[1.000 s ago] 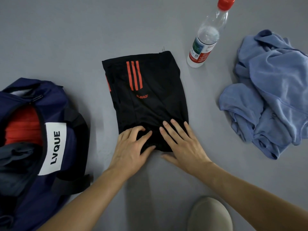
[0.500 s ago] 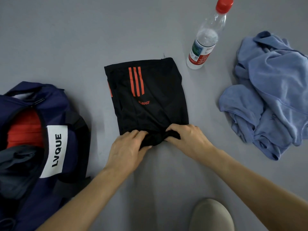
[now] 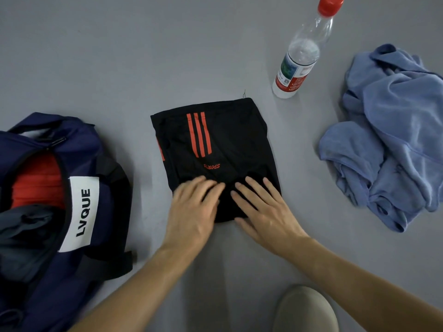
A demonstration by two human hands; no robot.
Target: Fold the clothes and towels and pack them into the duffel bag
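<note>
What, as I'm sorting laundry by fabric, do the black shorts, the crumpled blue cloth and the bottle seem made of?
Black shorts: thin smooth synthetic knit, probably polyester; faint sheen, crisp printed orange stripes.
Blue cloth: soft matte terry or fleece, I can't tell which; fuzzy surface, limp folds.
Bottle: clear glossy plastic; see-through wall, red cap, printed label.

Both hands are pressing flat on the near edge of the folded black shorts (image 3: 215, 149): left hand (image 3: 191, 212), right hand (image 3: 266, 212). The open navy duffel bag (image 3: 96, 164) is lying to the left, the crumpled blue towel (image 3: 395, 140) to the right, and a water bottle (image 3: 299, 56) is standing far right.
</note>
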